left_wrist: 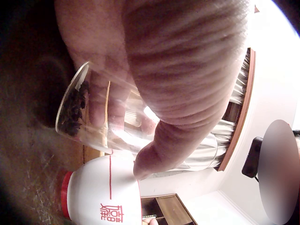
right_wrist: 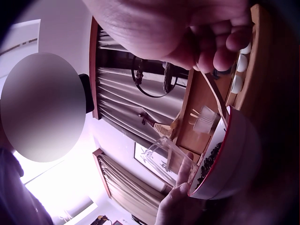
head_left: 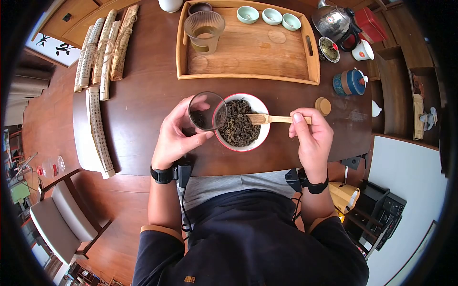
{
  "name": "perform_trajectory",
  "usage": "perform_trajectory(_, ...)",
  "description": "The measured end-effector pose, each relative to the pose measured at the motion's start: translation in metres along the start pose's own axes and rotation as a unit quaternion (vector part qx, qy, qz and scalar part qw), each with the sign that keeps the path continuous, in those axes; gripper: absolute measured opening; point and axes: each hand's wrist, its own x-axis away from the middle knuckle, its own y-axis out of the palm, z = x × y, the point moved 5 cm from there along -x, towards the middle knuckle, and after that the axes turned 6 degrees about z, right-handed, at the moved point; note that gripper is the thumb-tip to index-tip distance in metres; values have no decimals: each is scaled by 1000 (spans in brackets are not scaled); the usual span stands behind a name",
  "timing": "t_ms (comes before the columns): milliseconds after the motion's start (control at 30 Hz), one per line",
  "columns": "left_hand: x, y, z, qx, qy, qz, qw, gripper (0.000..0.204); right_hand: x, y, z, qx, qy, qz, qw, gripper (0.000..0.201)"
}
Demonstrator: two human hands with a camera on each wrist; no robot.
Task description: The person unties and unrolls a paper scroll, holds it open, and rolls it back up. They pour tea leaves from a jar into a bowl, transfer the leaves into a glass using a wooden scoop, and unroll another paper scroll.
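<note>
Fingers of the left hand (head_left: 174, 138) were curled round a small glass cup (head_left: 206, 111), tipped on its side with its mouth at the rim of the white bowl (head_left: 260, 106) of dry tea leaves (head_left: 238, 125), likely so leaves could be pushed across. The right hand (head_left: 312, 136) pinched a wooden scoop (head_left: 267, 118), its blade lying on the leaves; a few leaves sat inside the cup

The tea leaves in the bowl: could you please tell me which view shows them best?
The head view: it looks straight down on the tea leaves filling the bowl. The right wrist view shows only a dark sliver at the rim; the left wrist view shows the bowl's outside, no leaves.
</note>
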Motion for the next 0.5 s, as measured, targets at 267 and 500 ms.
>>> perform_trajectory(267, 0, -1, -2, -3, -1, 1, 1000, 70, -1, 7, 17, -65, 48, -6, 997, 14)
perform_trajectory(500, 0, -1, -1, 3, -9, 3, 1000, 72, -1, 11, 21, -106, 58, -9, 993, 16)
